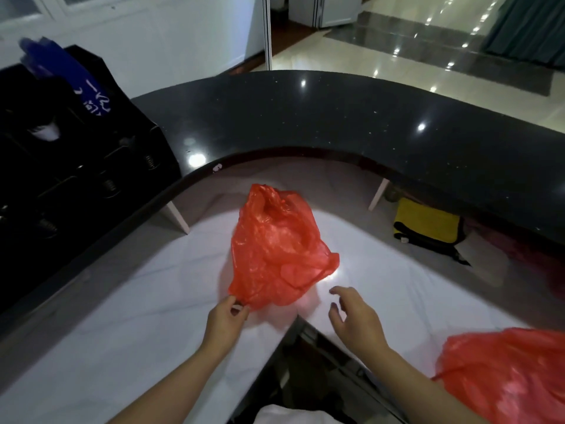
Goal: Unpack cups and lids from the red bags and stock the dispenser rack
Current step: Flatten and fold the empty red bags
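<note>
1. The left hand pinches the near lower corner of the red bag; that grip on a corner looks meant to anchor or tip the bag so its contents can come out.
2. The right hand hovers just beside the bag, fingers spread and holding nothing, likely ready to open the mouth or catch what slides out.
3. The bag lies crumpled on the white tabletop, near the middle, within easy reach of both hands.
4. A second bag waits at the near right, apart from the hands.
5. The rack stands on the dark counter at left, well apart from both bags; a blue sleeve sticks out of its top.
6. I cannot tell whether cups or lids are inside either bag.
</note>
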Available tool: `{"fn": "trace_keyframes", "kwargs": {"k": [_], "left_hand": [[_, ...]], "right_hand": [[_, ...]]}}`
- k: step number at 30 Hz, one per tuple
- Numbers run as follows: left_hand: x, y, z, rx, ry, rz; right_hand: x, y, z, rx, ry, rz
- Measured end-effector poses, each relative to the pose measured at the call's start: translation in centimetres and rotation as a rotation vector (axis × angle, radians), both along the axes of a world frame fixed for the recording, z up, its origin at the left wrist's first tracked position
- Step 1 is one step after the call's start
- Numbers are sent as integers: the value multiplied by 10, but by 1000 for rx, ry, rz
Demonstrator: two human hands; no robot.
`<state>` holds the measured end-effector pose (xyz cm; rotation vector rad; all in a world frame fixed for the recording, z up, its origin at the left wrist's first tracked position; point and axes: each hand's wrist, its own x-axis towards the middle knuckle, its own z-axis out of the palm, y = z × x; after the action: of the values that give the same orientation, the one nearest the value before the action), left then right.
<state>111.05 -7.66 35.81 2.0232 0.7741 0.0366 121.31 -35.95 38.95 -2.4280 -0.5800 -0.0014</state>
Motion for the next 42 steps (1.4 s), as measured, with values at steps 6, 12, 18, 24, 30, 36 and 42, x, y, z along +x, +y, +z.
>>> {"fn": "trace_keyframes", "kwargs": {"k": [6,12,18,24,30,36,42], "left_hand": [[-1,-9,1,73,-13,-55],[-4,-9,0,87,-1,-29],[-12,-10,3,-232,38,214],[-9,3,8,-822,0,565],[-3,-3,16,-922,16,516],[1,-11,11,-882,58,415],[8,-11,3,-714,85,386]], "right_hand": [[-19,47,17,-59,-294,407],[-8,92,45,-419,-311,353],[9,94,43,-639,-90,280],[13,78,25,-624,-35,277],[12,68,21,-583,-23,253],[14,61,23,-503,-28,210],[26,41,19,-447,-43,171]]}}
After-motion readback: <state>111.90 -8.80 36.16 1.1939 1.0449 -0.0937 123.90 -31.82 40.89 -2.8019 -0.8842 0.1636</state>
